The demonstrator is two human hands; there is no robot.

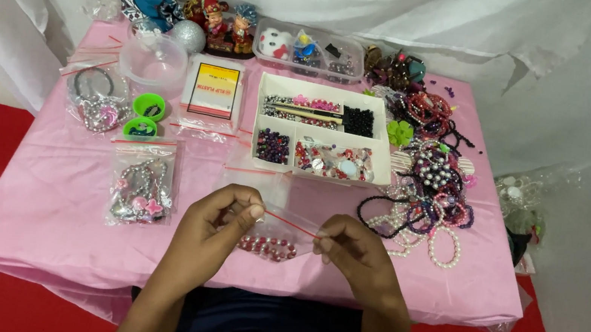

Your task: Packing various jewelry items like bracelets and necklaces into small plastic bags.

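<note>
Both my hands hold a small clear zip bag [280, 226] with a red seal strip, low over the near edge of the pink table [49, 187]. My left hand [215, 225] pinches the bag's top left corner. My right hand [351, 253] pinches the top right end of the seal. A dark red bead bracelet [268, 247] lies inside the bag, between my hands.
A white divided box [320, 163] of beads stands just beyond my hands. A heap of bead bracelets [424, 198] lies to the right. Filled zip bags [142, 184] lie on the left, with green lids [148, 106], a clear bowl [153, 63], figurines [221, 27] and a plastic case [309, 51] farther back.
</note>
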